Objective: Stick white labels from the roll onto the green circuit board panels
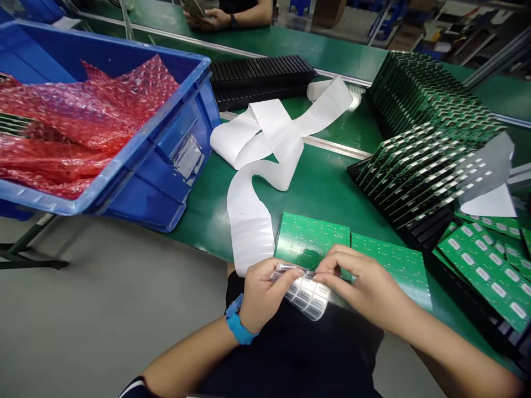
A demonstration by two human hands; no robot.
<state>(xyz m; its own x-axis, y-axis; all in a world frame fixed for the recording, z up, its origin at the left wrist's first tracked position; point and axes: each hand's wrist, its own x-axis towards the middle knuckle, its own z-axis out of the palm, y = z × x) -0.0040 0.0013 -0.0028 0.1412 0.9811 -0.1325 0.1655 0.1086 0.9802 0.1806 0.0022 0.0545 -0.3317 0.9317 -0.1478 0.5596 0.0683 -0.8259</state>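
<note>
Viewed remotely, I noted left hand (263,293) pinching label strip (307,296); right hand (365,279) pinched its upper edge. Judged light grip, strip kept flat, best against creasing.

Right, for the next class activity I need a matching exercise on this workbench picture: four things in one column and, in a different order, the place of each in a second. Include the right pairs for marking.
Things
1. Wristband
2. Sticker strip
3. Phone
4. Bubble wrap

Places
A. Between the left hand and the right hand
B. Inside the blue bin
C. Around the wrist on the person's left
D. In another person's hands, at the top

Right pairs: 1-C, 2-A, 3-D, 4-B
</note>
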